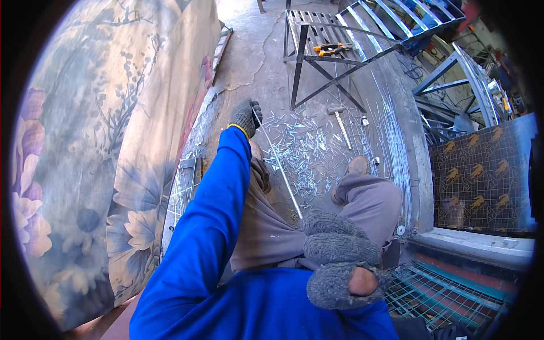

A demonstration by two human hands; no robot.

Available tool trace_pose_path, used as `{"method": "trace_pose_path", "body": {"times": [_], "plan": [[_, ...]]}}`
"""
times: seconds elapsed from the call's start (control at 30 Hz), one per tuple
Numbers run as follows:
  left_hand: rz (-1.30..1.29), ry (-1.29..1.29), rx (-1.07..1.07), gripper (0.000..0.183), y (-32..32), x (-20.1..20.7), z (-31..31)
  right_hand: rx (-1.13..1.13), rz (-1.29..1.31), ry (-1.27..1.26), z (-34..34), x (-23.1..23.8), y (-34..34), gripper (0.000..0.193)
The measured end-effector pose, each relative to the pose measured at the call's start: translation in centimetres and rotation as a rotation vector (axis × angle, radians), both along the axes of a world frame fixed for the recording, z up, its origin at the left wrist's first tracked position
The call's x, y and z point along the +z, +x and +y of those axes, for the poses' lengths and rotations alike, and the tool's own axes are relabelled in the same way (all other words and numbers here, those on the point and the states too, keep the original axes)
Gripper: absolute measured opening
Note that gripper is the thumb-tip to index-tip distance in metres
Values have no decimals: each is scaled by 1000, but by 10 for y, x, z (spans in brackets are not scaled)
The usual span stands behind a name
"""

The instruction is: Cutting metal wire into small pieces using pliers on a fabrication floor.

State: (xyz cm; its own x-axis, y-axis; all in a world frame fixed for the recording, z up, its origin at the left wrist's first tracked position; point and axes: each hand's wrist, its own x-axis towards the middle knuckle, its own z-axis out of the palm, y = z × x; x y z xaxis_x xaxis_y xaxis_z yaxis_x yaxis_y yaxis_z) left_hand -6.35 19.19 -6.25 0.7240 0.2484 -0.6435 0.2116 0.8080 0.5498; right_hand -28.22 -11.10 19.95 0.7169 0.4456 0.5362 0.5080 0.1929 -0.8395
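A thin, straight metal rod slants between my two hands over the floor. My left hand, in a grey knitted glove with a yellow cuff edge, is stretched forward and closed around its far end. Close to my body, my right hand has its gloved fingers curled where the near end of the rod runs in under them. A hole in this glove bares part of a digit. Many short cut metal pieces lie scattered on the floor beyond my knees. To their right rests a hammer with a pale handle.
Yellow-and-black pliers lie on a slatted metal stand ahead. Long thin rods run along the floor at right, near a dark patterned panel. A flowered cloth hangs at left. Green wire mesh sits at lower right.
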Motion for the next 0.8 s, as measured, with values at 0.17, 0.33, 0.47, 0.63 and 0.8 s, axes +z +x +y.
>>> {"method": "trace_pose_path", "body": {"times": [0.17, 0.33, 0.47, 0.63, 0.8], "plan": [[-23, 55, -85, 19, -7, -6, 3, 97, 65, -56, -5, -3, 1, 37], [18, 116, -72, 17, 0, -2, 1, 138, 90, -96, 0, -2, 11, 39], [-21, 2, -45, 15, 2, -9, 7, 92, 18, -77, 4, -3, 15, 33], [-32, -32, 8, 26, 2, -7, 18, -6, -108, 1, 22, -24, 21, 31], [-128, -79, 144, 14, -1, -11, 13, -209, 20, 85, 43, -96, 36, 25]]}}
